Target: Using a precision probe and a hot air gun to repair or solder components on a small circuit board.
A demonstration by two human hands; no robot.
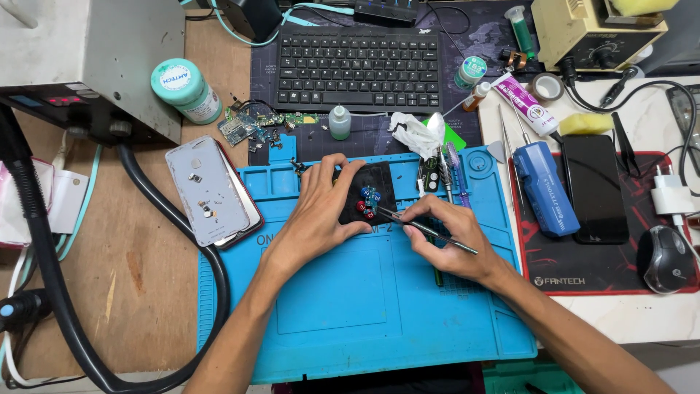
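A blue silicone work mat (364, 306) lies across a brown wooden bench (131, 284), with a black keyboard (357, 69) behind it and a thick black hose (146, 219) curving round its left edge. The left hand (321, 211) presses flat on a small black phone (370, 191) at the mat's middle, while the right hand (448, 237) pinches thin tweezers (426, 230) whose tip touches it. A grey phone back cover (208, 190) lies left; a blue rectangular box (543, 186) and a white-and-purple tube (526, 103) lie right.
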